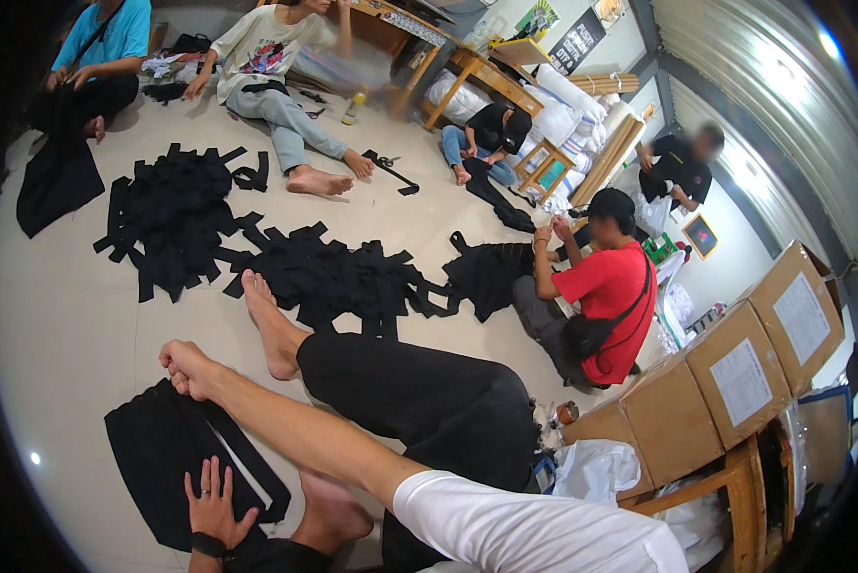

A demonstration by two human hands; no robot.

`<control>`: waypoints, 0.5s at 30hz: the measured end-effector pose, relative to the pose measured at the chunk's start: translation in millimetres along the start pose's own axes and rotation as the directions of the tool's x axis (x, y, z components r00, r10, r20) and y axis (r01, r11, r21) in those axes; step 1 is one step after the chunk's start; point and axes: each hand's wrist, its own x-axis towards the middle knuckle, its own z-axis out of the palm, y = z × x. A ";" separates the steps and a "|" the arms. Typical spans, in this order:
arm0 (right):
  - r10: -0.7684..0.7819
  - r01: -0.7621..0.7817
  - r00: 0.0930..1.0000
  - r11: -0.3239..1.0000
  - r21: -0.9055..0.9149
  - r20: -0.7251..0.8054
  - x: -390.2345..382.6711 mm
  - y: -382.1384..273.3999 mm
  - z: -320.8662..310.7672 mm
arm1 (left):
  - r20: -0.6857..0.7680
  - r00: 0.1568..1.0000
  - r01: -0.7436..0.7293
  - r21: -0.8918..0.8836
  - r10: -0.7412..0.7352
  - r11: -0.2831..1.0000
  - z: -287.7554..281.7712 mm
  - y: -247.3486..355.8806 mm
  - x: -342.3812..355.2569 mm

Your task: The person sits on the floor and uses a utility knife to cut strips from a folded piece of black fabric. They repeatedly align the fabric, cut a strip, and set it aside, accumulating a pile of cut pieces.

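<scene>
A black cloth piece with a strap-like band point(157, 454) lies on the pale tiled floor at the lower left. My left hand point(221, 506) rests flat on it with fingers spread; a ring and a dark wristband show. Reaching across from the lower right, my right hand point(192, 368) is closed in a fist at the cloth's far edge. Whatever is inside that fist, perhaps a bit of cloth or thread, is too small to make out. Beyond my outstretched foot spreads a heap of black cloth pieces with straps point(343, 277), joining another heap point(171, 215) farther left.
Several people sit on the floor around the heaps, one in a red shirt point(606, 291) at the right; another stands farther back. Stacked cardboard boxes point(673, 411) and a wooden chair point(725, 497) border my right side. Scissors point(388, 160) and a bottle point(354, 107) lie beyond the heaps.
</scene>
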 end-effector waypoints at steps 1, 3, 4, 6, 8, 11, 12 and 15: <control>-0.038 0.040 0.999 0.997 0.062 -0.032 4.8 0.9 -6.4 | 0.009 1.000 -0.026 -0.005 0.026 1.000 -1.5 -7.4 -6.8; -0.118 0.141 0.987 0.964 0.227 -0.110 14.5 -6.8 -34.9 | 0.042 0.993 -0.110 -0.047 0.112 0.993 -8.8 -14.2 -11.3; -0.160 0.209 0.972 0.924 0.321 -0.172 15.3 -16.6 -65.2 | 0.105 0.984 -0.128 -0.129 0.141 0.983 -13.5 -6.7 -3.2; -0.217 0.249 0.968 0.803 0.541 -0.123 13.0 -20.3 -21.0 | 0.161 0.983 -0.079 -0.036 0.084 0.996 -23.0 -45.2 -43.1; -0.361 0.382 0.921 0.759 0.527 -0.147 4.7 -28.0 -9.5 | 0.200 0.976 -0.075 -0.045 0.082 0.996 -35.7 -44.5 -56.3; -0.749 0.757 0.650 0.653 0.028 -0.128 -2.5 -29.6 2.5 | 0.130 0.968 -0.239 0.193 0.217 0.952 -27.8 -52.7 -51.5; -0.855 0.830 0.517 0.512 -0.220 -0.040 1.0 -24.0 2.2 | 0.072 0.987 -0.154 0.102 0.147 0.983 -25.9 -48.7 -43.7; -0.799 0.660 0.491 0.081 -0.747 0.347 -9.2 -2.8 -11.8 | -0.187 0.971 0.117 -0.164 -0.147 0.980 -5.9 -24.8 -25.6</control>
